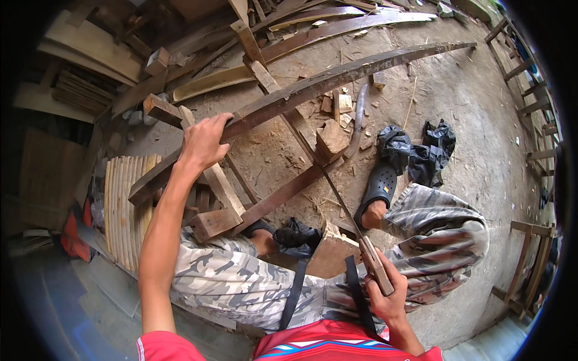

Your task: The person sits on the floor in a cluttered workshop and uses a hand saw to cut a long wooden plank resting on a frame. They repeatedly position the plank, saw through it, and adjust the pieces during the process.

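Note:
My left hand (205,142) is closed over the upper edge of a long, slightly curved wooden beam (313,87). The beam slants from the lower left to the far right across a low wooden frame (280,194). By its brown wooden handle, my right hand (388,289) grips a handsaw (343,204), its thin dark blade seen nearly edge-on. From the handle, the blade runs forward and left toward the frame. The blade passes beside a wooden block (332,139), and I cannot tell whether it touches the wood there.
My camouflage-clad legs straddle the near side, with a dark clog (380,183) on my right foot. Crumpled black plastic (432,153) lies beyond it. Stacked slats (127,207) are at left, planks (355,24) and offcuts farther back. A wooden rack (530,265) stands at right.

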Motion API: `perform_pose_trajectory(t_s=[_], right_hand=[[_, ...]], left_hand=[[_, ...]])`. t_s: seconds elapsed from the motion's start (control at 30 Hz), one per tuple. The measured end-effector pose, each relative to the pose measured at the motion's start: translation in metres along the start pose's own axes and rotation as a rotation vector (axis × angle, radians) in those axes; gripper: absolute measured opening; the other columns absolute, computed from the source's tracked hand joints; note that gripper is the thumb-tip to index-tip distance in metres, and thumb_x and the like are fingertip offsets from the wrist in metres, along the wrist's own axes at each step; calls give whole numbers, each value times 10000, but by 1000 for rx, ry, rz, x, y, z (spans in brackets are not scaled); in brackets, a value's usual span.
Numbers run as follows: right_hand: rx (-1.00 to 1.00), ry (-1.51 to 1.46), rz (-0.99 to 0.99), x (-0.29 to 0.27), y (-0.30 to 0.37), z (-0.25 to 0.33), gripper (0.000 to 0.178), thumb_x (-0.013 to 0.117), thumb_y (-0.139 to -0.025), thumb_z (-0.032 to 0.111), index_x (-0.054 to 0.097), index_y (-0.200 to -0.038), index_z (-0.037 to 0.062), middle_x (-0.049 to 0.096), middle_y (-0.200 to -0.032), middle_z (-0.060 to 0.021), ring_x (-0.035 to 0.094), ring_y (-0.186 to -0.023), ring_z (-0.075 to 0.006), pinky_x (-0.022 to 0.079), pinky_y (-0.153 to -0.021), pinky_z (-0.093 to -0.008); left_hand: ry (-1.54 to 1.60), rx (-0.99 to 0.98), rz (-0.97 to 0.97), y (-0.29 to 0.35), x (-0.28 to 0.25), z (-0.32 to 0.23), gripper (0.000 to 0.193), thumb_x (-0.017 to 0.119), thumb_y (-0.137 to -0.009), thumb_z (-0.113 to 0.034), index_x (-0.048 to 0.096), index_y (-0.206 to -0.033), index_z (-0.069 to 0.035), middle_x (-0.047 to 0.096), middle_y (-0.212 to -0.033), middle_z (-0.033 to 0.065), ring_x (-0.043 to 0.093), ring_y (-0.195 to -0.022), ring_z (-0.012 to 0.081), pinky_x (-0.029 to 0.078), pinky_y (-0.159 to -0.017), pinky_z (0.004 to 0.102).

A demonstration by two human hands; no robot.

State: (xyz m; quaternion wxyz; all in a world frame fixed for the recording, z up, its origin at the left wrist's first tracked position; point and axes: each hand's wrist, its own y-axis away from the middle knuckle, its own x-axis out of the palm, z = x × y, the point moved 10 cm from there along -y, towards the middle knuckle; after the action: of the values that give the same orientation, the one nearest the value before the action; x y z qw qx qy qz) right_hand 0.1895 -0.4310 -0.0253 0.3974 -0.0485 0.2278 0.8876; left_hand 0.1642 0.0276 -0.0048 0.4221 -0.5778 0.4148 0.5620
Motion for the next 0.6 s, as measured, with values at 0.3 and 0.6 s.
perform_pose_trajectory(t_s=[0.3, 0.6], right_hand=[[-2, -30, 48, 9, -10, 7, 556, 651, -810, 11, 565, -1357, -34, 744, -1048, -169, 717, -865, -138, 539, -787, -280], [82, -52, 64, 12, -11, 8, 562, 642, -813, 15, 557, -1366, -37, 739, -1078, -156, 700, -918, -129, 527, -835, -277]], left_hand=[[149, -154, 274, -15, -1, 30, 597, 685, -740, -179, 579, -1322, -96, 718, -933, 151, 698, -782, 340, 560, -788, 496], [580, -239, 298, -26, -3, 72, 636, 733, -765, -248, 583, -1339, -16, 680, -1195, 207, 666, -1073, 285, 498, -950, 367]])
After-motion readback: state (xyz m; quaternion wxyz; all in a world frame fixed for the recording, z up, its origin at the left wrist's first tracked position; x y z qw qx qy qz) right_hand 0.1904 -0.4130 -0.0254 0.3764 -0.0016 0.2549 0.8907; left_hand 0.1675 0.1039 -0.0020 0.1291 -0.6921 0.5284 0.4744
